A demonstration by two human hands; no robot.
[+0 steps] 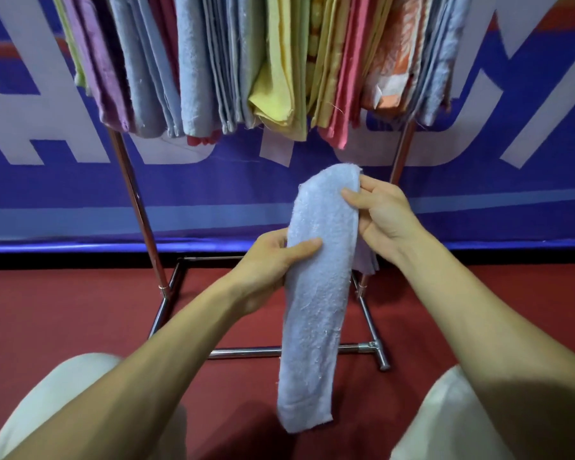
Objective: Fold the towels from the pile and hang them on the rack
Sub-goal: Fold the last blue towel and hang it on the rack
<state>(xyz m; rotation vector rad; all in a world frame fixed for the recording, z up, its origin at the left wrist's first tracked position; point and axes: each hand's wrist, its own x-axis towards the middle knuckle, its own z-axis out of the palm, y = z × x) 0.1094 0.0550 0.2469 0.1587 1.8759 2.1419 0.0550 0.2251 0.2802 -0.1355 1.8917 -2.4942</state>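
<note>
A pale blue towel (316, 293), folded into a long narrow strip, hangs in front of me between both hands. My left hand (273, 260) grips its left edge at mid-height, thumb across the front. My right hand (379, 214) pinches the folded top at the right edge. The strip's lower end dangles near my knees. Behind it stands the metal rack (136, 200), and its upper part is packed with several folded hanging towels (246, 61) in purple, blue, yellow, pink and orange.
The rack's base bars (246, 352) lie on the red floor (63, 310) just beyond my knees (54, 393). A blue banner with large white letters (47, 194) covers the wall behind the rack.
</note>
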